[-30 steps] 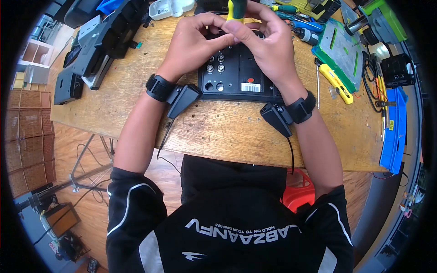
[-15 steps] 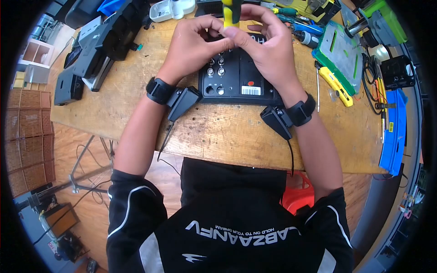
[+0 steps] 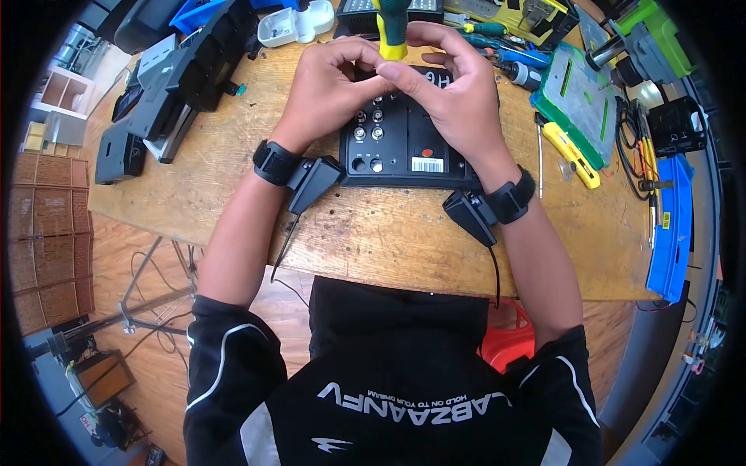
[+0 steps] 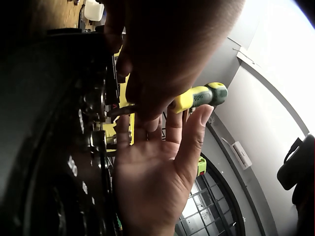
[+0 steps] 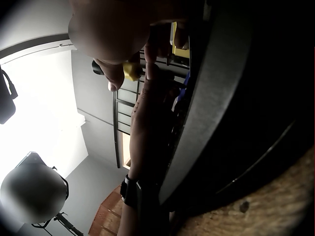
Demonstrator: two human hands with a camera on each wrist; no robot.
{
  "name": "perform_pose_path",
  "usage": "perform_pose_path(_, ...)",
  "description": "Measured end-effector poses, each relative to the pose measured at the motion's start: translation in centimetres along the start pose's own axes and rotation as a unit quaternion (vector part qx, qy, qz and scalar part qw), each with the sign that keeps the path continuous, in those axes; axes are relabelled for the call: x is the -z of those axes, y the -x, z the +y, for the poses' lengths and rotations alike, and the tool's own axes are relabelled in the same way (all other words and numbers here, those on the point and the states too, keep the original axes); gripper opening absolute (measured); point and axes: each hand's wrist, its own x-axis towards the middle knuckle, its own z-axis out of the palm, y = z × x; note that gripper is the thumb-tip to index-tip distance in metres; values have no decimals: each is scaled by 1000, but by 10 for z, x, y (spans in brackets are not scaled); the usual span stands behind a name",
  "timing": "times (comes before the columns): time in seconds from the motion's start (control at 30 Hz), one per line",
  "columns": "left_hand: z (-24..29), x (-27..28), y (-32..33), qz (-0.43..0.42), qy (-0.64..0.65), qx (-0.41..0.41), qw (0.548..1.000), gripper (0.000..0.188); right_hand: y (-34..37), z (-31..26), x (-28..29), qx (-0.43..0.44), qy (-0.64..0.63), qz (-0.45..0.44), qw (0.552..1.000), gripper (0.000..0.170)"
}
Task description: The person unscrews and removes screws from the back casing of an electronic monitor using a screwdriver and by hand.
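1. A yellow-and-green screwdriver (image 3: 392, 35) stands over the far part of a black equipment panel (image 3: 420, 140) on a wooden bench (image 3: 373, 241); the top of its handle is cut off by the head view's upper edge, and its tip is hidden.

2. The left hand (image 3: 330, 93) comes in from the left, thumb and forefinger bent together below the handle; they appear to pinch the shaft, though shadow blurs the spot in the left wrist view.

3. The right hand (image 3: 458, 97) faces it, thumb extended beside the handle and fingers bending behind it. Whether it grips the tool cannot be told, as the two hands overlap.

4. Metal connectors (image 3: 378, 116) show on the panel's left side, with a barcode label (image 3: 427, 165) on its near edge; both hands cover its far part. The right wrist view leaves much of the scene in darkness.

5. Compared with half a second earlier, the panel and hands sit lower in the head view, and the handle's yellow collar now shows broadly above the right thumb. A white tray (image 3: 299, 27), far left, is more fully in frame.
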Motion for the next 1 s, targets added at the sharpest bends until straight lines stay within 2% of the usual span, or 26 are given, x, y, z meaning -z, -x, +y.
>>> perform_pose_path(0.17, 10, -2, 1, 4, 16, 73, 997, 24, -1, 0, 3, 28, 58, -8, 998, 37)
perform_pose_path(0.23, 7, -1, 0, -10, -29, 16, 999, 23, -1, -2, 2, 6, 30, -6, 1000, 38)
perform_pose_path(0.27, 7, 1, 0, -8, -30, 15, 999, 23, -1, 1, 1, 8, 29, -7, 1000, 38)
perform_pose_path(0.33, 8, 4, -2, -30, 40, -32, 998, 22, 1, 7, 0, -57, -31, 14, 998, 39)
perform_pose_path(0.4, 6, 7, -2, -41, 22, -31, 998, 22, 0, 7, 3, -55, -26, 2, 998, 43)
perform_pose_path(0.47, 5, 5, -2, -35, 22, 3, 999, 21, -1, 1, 2, -11, 5, -3, 1000, 44)
perform_pose_path(0.6, 9, 3, -1, -32, 27, 49, 998, 22, 0, 2, 4, 13, 46, -6, 999, 42)
perform_pose_path(0.67, 17, 5, -1, -17, -86, -84, 993, 23, 0, 8, 3, -25, 13, -3, 1000, 36)
perform_pose_path(0.7, 16, 5, 0, -16, -85, -86, 993, 23, 1, 8, 4, -23, 14, -3, 1000, 36)
perform_pose_path(0.77, 11, 7, 3, -40, -138, -96, 985, 21, -1, 0, 6, -103, -78, 38, 991, 34)
perform_pose_path(0.8, 9, 7, 4, -39, -138, -98, 985, 21, -3, -4, 7, -104, -102, 68, 987, 34)
perform_pose_path(0.87, 7, 8, 3, -78, -144, -98, 982, 18, -7, -2, 17, -129, -88, 82, 984, 36)
perform_pose_path(1.0, 8, 5, 3, -61, -151, -100, 982, 12, -11, -2, 34, -163, -107, 141, 971, 38)
